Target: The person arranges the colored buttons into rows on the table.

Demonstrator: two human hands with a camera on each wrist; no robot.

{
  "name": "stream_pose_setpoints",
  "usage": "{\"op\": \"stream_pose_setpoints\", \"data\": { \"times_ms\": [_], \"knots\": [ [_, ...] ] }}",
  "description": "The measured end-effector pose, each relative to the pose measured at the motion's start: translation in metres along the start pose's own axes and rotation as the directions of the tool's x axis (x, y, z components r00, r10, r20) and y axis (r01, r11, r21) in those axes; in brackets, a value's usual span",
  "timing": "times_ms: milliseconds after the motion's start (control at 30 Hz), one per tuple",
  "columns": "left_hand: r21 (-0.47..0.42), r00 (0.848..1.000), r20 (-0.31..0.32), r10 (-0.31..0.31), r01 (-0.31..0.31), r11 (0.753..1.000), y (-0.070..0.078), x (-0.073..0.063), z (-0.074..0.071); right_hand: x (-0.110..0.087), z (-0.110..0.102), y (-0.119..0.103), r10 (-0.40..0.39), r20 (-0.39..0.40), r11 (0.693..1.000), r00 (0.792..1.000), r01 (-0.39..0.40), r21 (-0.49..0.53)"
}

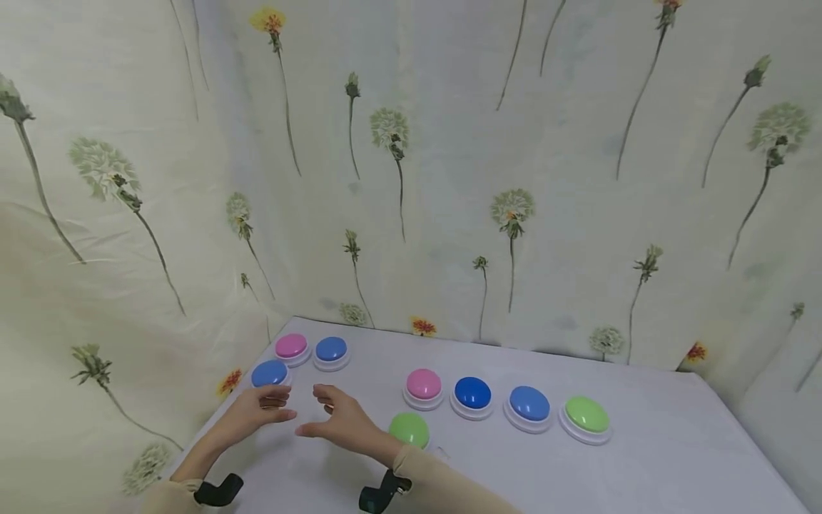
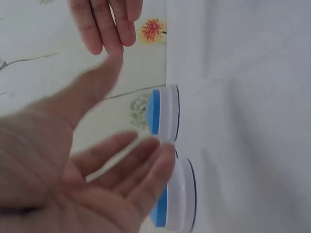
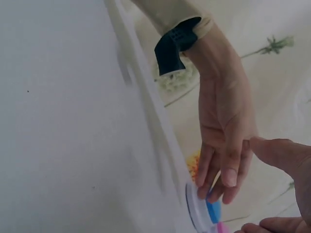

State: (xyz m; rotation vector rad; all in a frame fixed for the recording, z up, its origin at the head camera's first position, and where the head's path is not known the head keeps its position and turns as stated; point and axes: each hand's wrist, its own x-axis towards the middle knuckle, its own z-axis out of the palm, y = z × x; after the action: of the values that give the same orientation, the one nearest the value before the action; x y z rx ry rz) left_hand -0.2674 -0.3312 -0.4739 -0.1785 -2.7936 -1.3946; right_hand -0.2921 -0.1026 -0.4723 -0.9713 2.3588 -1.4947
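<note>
My left hand (image 1: pixel 253 414) hovers over the left part of the white table, just in front of a blue push button (image 1: pixel 270 373). Its fingers are loosely bent and hold nothing. My right hand (image 1: pixel 343 421) faces it across a small gap, fingers and thumb apart, also with nothing in the grasp. A green push button (image 1: pixel 409 430) lies beside the right wrist, partly covered by the forearm. Behind the hands are a pink button (image 1: pixel 291 345) and a second blue button (image 1: pixel 331 349). In the left wrist view, blue buttons (image 2: pixel 153 112) stand beyond the left fingers.
To the right runs a row of white-based buttons: pink (image 1: pixel 424 384), dark blue (image 1: pixel 472 392), lighter blue (image 1: pixel 529 404) and green (image 1: pixel 587 414). A flower-patterned cloth (image 1: pixel 443 178) hangs behind and left of the table (image 1: pixel 655 442). Dark camera mounts (image 1: pixel 220 491) sit on both wrists.
</note>
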Motion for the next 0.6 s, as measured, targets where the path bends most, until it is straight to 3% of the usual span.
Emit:
{"op": "stream_pose_setpoints", "data": {
  "times_ms": [67, 133, 233, 367, 500, 600],
  "knots": [
    [0.036, 0.992, -0.101, -0.072, 0.076, 0.996, -0.004, 0.0, -0.003, 0.007, 0.006, 0.002, 0.032, 0.001, 0.999, 0.999, -0.032, -0.012],
    [0.072, 0.975, -0.183, -0.127, 0.142, 0.987, -0.009, 0.001, -0.006, 0.014, 0.011, 0.004, 0.08, 0.001, 0.996, 0.997, -0.08, -0.043],
    [0.1, 0.949, -0.259, -0.183, 0.215, 0.972, -0.015, 0.005, -0.01, 0.027, 0.018, 0.007, 0.15, 0.003, 0.985, 0.989, -0.149, -0.083],
    [0.107, 0.938, -0.302, -0.169, 0.209, 0.972, -0.026, 0.017, -0.007, 0.043, 0.025, 0.013, 0.219, 0.007, 0.975, 0.976, -0.218, -0.037],
    [0.114, 0.925, -0.35, -0.149, 0.2, 0.973, -0.035, 0.028, -0.004, 0.054, 0.031, 0.019, 0.242, 0.024, 0.965, 0.97, -0.243, 0.103],
    [0.109, 0.907, -0.387, -0.17, 0.227, 0.968, -0.038, 0.032, -0.004, 0.064, 0.036, 0.024, 0.242, 0.017, 0.947, 0.97, -0.24, 0.216]
  ]
}}
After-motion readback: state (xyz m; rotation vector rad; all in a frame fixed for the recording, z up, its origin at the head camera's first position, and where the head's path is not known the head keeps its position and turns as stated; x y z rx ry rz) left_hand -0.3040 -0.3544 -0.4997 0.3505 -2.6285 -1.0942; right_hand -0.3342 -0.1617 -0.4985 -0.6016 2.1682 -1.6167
